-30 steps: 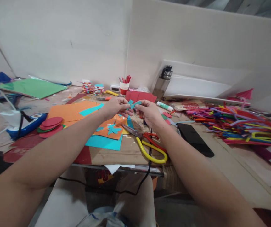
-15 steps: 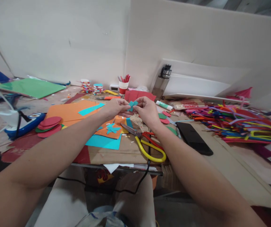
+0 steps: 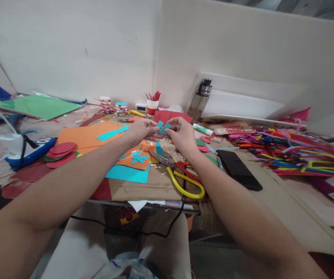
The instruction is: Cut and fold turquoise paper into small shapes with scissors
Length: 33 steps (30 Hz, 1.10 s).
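Out over the work table my left hand [image 3: 147,130] pinches a small turquoise paper piece [image 3: 159,124]. Facing it, my right hand [image 3: 180,131] pinches another small turquoise paper piece [image 3: 165,128], close beside the first. Whether the two pieces touch behind the fingers cannot be made out. Below the hands, a turquoise paper star shape [image 3: 139,158] lies on orange paper. Under that is a turquoise sheet [image 3: 128,175]. Scissors with yellow handles [image 3: 186,186] lie nearer to me, below my right hand.
A black phone [image 3: 239,170] lies right of my forearm, near heaped pipe cleaners [image 3: 297,151]. A glue stick [image 3: 203,129], a bottle [image 3: 199,102] and a cup of red pens [image 3: 152,106] stand or lie farther back. Red and green paper circles [image 3: 60,155] are stacked at left.
The turquoise paper, which looked like one joined shape between my fingers, now shows as two strips with a gap between them. My hands have barely moved.
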Each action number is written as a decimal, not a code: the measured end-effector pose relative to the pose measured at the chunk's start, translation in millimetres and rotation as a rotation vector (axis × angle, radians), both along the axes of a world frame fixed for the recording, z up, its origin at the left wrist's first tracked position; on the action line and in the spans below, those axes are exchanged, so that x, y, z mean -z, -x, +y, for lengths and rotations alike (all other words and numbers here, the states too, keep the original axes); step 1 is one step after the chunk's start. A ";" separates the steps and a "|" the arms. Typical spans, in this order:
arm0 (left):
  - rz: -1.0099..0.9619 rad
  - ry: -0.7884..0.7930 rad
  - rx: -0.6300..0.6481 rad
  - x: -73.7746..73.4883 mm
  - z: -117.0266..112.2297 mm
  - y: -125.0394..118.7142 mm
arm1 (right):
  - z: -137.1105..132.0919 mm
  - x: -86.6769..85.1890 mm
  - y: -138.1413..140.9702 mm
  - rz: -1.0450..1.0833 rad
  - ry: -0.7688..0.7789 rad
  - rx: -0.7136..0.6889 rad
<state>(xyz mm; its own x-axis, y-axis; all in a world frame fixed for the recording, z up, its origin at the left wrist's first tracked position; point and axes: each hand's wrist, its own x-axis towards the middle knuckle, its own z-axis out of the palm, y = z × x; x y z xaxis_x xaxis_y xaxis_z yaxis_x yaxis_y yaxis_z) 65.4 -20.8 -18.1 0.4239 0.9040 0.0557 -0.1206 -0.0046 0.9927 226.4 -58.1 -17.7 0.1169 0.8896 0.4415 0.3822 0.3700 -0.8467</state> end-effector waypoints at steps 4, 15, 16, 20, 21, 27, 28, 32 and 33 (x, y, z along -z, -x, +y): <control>0.017 0.018 0.039 0.4 -0.8 -1.0 | -1.9 -1.5 -0.1 -0.004 0.021 0.024; 0.022 -0.069 0.084 2.1 -0.1 -0.4 | -7.4 -4.6 1.8 -0.060 -0.023 0.010; 0.024 -0.080 0.078 1.7 -1.1 -0.6 | -7.6 -4.5 2.1 -0.061 -0.028 0.005; -0.003 -0.089 0.085 -0.1 -2.4 0.3 | -6.2 -3.7 1.7 -0.004 -0.034 -0.017; -0.018 -0.078 0.096 -0.3 -1.8 1.2 | -5.4 -3.4 1.2 0.022 -0.032 -0.035; -0.098 0.004 0.163 -0.5 2.8 6.0 | -2.8 -4.1 0.5 0.077 -0.007 -0.091; -0.102 0.014 0.163 -0.7 3.0 6.1 | -3.1 -4.4 0.9 0.064 -0.018 -0.090; -0.122 0.046 0.143 -2.2 2.1 5.4 | -5.3 -4.8 1.6 -0.060 -0.132 -0.028; -0.123 0.057 0.141 -2.5 2.0 5.2 | -5.8 -4.7 1.3 -0.107 -0.163 -0.003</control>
